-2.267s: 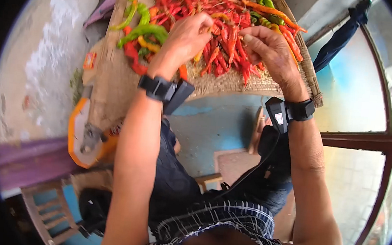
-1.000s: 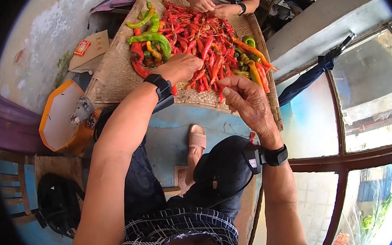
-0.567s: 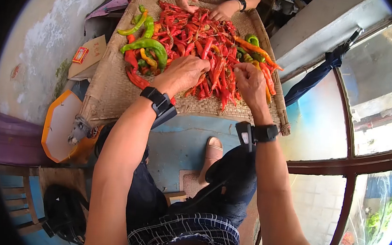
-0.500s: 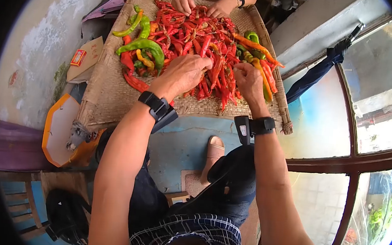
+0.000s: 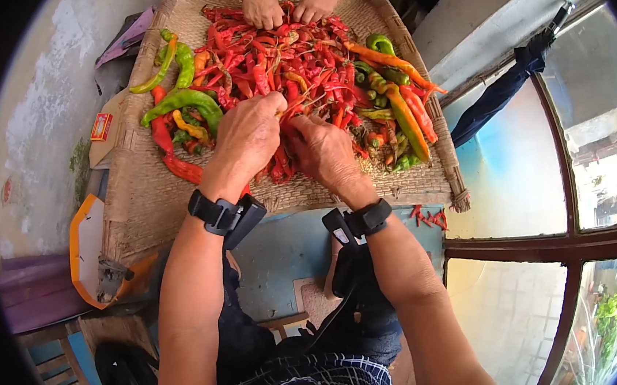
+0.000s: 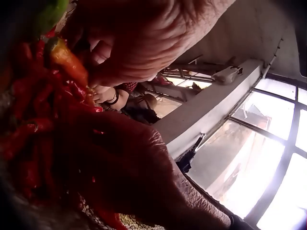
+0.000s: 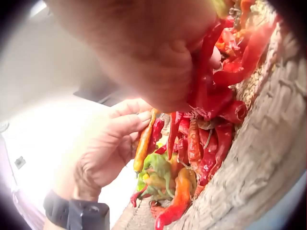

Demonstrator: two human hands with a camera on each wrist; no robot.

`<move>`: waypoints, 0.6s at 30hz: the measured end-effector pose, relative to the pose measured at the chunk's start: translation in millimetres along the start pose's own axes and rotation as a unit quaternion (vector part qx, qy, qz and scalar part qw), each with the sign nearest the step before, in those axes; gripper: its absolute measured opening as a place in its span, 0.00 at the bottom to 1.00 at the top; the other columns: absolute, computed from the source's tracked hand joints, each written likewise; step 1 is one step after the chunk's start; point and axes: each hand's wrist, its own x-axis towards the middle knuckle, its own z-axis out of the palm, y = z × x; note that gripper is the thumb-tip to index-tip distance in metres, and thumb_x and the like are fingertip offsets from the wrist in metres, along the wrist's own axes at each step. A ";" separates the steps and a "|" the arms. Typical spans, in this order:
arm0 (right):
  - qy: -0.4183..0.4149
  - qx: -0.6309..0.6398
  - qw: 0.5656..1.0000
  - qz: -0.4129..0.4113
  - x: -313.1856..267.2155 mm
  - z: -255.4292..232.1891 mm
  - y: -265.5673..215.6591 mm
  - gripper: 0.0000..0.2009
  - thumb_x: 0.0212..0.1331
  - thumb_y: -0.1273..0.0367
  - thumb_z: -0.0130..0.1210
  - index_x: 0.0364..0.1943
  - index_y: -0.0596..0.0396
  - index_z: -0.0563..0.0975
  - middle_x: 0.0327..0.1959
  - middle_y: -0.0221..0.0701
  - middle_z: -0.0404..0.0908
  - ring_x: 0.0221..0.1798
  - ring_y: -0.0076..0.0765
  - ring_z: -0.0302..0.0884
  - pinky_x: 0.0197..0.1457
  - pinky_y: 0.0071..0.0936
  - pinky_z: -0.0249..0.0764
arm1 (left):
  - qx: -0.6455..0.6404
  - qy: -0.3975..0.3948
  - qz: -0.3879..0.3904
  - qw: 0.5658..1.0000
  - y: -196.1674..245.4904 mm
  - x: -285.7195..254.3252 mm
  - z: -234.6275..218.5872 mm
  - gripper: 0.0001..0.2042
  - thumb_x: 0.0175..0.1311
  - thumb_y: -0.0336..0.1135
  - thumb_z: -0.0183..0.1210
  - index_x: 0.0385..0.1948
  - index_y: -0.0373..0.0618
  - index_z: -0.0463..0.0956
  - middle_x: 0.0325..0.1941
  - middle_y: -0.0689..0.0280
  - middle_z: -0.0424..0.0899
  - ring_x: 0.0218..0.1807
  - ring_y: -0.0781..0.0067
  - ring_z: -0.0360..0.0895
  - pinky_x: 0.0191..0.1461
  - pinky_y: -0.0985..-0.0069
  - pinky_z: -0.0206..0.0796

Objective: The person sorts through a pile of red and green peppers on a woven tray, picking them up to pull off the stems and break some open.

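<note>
Orange chili pinched in left hand fingers, over the red chili pile. Right hand just beside, fingers curled into the pile; exact grip unclear. Woven tray under both; green chilies left of the fingers.

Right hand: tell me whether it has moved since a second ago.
Yes. The right hand has gone from above the woven tray's near edge into the chilli pile, beside the left hand.
</note>
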 end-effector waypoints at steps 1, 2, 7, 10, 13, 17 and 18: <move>-0.009 -0.004 1.000 -0.005 -1.7 -2.9 -2.5 0.11 0.52 0.70 0.55 0.40 0.55 0.75 0.34 0.40 0.78 0.37 0.52 0.77 0.38 0.40 0.74 | 0.001 -0.004 0.001 1.000 -1.2 -0.3 -1.1 0.08 0.56 0.24 0.51 0.38 0.43 0.73 0.35 0.53 0.80 0.41 0.49 0.76 0.43 0.60 0.66; -0.018 -0.009 1.000 -0.009 -2.1 -6.4 -4.8 0.12 0.51 0.71 0.56 0.41 0.56 0.75 0.35 0.39 0.79 0.37 0.53 0.76 0.38 0.40 0.74 | 0.000 -0.006 -0.015 1.000 -1.2 -0.1 -3.9 0.08 0.57 0.24 0.51 0.38 0.43 0.72 0.34 0.53 0.79 0.40 0.50 0.76 0.42 0.61 0.66; 0.052 0.110 0.993 0.007 -6.0 -27.9 -5.3 0.13 0.50 0.73 0.58 0.42 0.56 0.75 0.32 0.41 0.79 0.33 0.46 0.79 0.36 0.35 0.75 | -0.027 0.015 -0.024 0.999 1.4 -4.7 -8.3 0.08 0.56 0.24 0.53 0.37 0.41 0.71 0.32 0.53 0.79 0.35 0.51 0.76 0.39 0.64 0.66; 0.084 0.163 0.981 0.061 -3.7 -31.8 10.1 0.10 0.52 0.73 0.59 0.39 0.58 0.76 0.25 0.40 0.80 0.28 0.37 0.79 0.34 0.30 0.74 | -0.057 0.017 -0.013 0.998 4.6 -5.6 -10.8 0.08 0.55 0.24 0.54 0.37 0.41 0.72 0.30 0.53 0.78 0.32 0.53 0.77 0.37 0.65 0.65; 0.136 0.336 0.921 0.143 -3.6 -39.5 14.2 0.08 0.60 0.70 0.54 0.38 0.61 0.75 0.24 0.26 0.79 0.27 0.15 0.72 0.30 0.17 0.69 | -0.054 0.005 -0.039 0.998 8.4 -5.4 -11.2 0.09 0.55 0.24 0.54 0.38 0.43 0.73 0.26 0.55 0.76 0.28 0.59 0.75 0.34 0.68 0.64; 0.118 0.429 0.874 0.193 -4.0 -36.2 19.8 0.08 0.62 0.70 0.52 0.40 0.61 0.74 0.26 0.26 0.78 0.24 0.14 0.70 0.27 0.14 0.67 | -0.121 0.008 -0.054 0.991 2.2 2.8 -9.8 0.08 0.57 0.26 0.55 0.39 0.39 0.73 0.25 0.63 0.77 0.29 0.75 0.76 0.35 0.76 0.65; 0.115 0.433 0.873 0.194 -3.9 -34.3 18.0 0.08 0.63 0.70 0.51 0.40 0.61 0.74 0.25 0.25 0.78 0.24 0.14 0.70 0.26 0.13 0.67 | -0.120 0.010 -0.057 0.991 -2.4 5.1 -6.9 0.08 0.57 0.26 0.55 0.39 0.39 0.73 0.25 0.63 0.77 0.29 0.75 0.76 0.35 0.76 0.65</move>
